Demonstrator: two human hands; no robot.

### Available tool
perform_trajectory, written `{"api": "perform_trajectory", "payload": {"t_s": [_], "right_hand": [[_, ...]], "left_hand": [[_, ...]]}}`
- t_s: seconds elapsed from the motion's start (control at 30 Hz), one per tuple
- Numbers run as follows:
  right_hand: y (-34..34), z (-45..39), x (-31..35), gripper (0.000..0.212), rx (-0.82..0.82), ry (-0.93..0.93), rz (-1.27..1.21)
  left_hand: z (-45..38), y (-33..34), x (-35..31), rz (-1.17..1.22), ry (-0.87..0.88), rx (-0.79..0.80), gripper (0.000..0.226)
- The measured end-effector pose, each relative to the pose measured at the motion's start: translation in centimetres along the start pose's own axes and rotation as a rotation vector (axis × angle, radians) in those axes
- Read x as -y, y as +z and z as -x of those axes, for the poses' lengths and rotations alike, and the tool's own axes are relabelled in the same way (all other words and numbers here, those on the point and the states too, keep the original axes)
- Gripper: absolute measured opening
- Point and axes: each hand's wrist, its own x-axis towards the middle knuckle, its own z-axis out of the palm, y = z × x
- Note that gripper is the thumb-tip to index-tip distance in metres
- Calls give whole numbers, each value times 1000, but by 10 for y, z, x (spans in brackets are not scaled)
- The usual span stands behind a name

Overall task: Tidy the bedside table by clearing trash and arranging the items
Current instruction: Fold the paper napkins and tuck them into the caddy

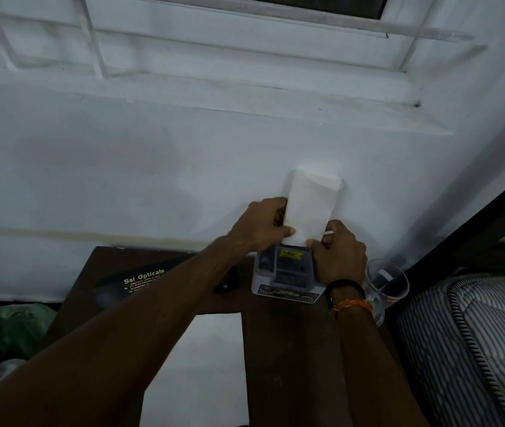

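A folded stack of white tissues [311, 204] stands upright above a small grey-and-white box [286, 277] with a yellow sticker, at the back of the dark wooden bedside table [291, 349]. My left hand [263, 224] grips the stack's left lower edge. My right hand [337, 254] pinches its lower right corner and rests against the box. The stack's bottom end is hidden between my fingers, at the box's top.
A black "Sai Opticals" spectacle case [134, 282] lies at the table's back left, a small dark object [226, 280] beside it. A white sheet of paper [202, 371] lies in front. A clear glass [386, 286] stands at the right edge, next to a striped mattress [473, 343]. A green bag [5, 331] sits left.
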Motion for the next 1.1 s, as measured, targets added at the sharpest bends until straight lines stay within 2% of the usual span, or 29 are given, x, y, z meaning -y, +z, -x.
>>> {"api": "perform_trajectory", "payload": {"t_s": [0.1,0.27,0.6,0.8,0.9,1.1], "right_hand": [[2,-1,-2,14,24,8,25],[8,-1,-6,31,15,1,32],[10,3,2,13,28,4,-3],[16,5,0,26,-26,-16,89],[14,4,0,11,-58,4,52],[12,5,3,8,-55,37,16]], "left_hand": [[0,1,1,-58,-7,23,62],[-1,8,5,-135,-7,-25,53],[0,20,11,-231,-14,-136,45],[1,26,12,-247,-40,-169,44],[-1,24,12,-223,-81,-151,42],[-9,21,13,-174,-154,-66,47]]}}
